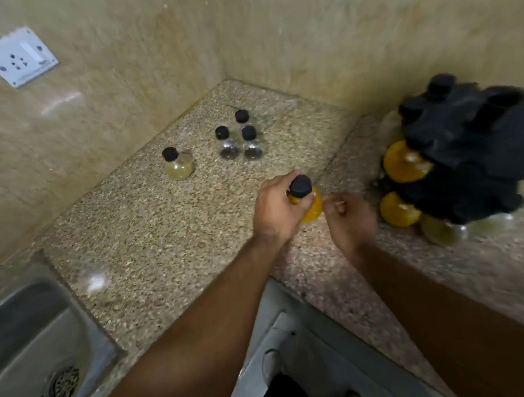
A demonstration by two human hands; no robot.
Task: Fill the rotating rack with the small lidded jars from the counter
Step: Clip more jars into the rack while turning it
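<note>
Rack (466, 143) partly filled; left hand (273, 210) grips orange jar (312, 209) near it; four jars (249, 144) wait farther off (right hand (349, 220) blurred, grip unclear).

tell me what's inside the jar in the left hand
Orange-yellow filling shows through the jar. The left hand's fingers and the black lid cover its upper part, hiding the fill level.

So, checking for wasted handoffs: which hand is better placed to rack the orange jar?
Probably the left hand: it grips the orange jar. Right hand sits nearer the rack but holds nothing.
</note>
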